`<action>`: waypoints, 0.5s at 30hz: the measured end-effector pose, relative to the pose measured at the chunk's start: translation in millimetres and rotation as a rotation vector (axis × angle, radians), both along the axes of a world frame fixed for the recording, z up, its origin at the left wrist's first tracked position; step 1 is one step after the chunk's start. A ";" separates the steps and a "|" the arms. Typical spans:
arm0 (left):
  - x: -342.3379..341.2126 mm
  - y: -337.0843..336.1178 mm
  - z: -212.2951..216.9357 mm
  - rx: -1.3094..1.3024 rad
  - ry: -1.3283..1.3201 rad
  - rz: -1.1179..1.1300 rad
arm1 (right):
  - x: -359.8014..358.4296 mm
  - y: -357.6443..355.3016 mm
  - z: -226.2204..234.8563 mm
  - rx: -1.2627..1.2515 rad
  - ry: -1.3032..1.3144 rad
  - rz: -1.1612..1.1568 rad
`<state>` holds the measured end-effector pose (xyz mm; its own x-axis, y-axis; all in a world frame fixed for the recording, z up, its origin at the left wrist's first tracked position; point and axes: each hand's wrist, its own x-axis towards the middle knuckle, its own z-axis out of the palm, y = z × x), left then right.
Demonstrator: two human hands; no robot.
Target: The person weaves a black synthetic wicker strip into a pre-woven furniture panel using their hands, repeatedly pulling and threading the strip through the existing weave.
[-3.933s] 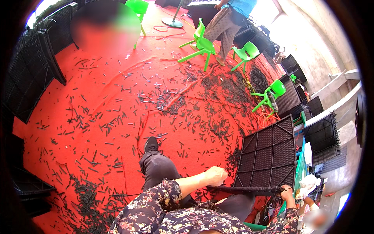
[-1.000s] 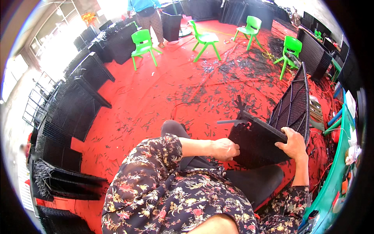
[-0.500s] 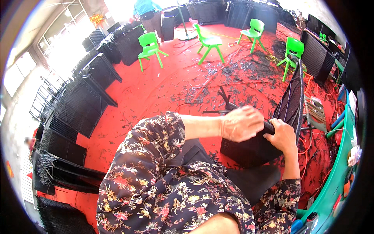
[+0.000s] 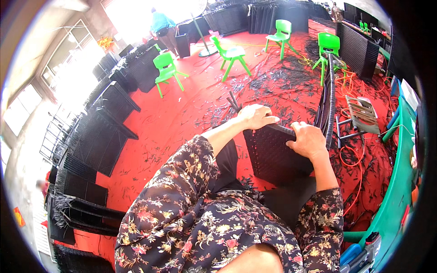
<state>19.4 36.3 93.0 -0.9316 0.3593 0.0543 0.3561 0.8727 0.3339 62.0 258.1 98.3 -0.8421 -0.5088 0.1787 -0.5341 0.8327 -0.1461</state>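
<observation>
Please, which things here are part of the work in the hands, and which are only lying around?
In hand:
black mesh panel
left hand
right hand

Lying about:
green chairs
black strips on the red floor
stacked black panels
orange cable

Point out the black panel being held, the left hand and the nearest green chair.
black panel (image 4: 275, 157), head view, on its ribbed face below both hands.
left hand (image 4: 256, 116), head view, on its back.
green chair (image 4: 166, 63), head view, on its backrest.
</observation>
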 end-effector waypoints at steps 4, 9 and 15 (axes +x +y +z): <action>-4.8 -3.8 10.5 0.139 -0.075 -0.001 | 0.9 -1.8 8.2 0.005 -0.011 -0.029; -3.7 -13.5 8.7 0.304 -0.079 -0.128 | 6.8 -6.3 12.9 0.011 -0.031 -0.065; 2.1 -16.1 14.4 0.371 -0.074 -0.189 | 3.0 -6.0 12.4 0.022 -0.023 -0.080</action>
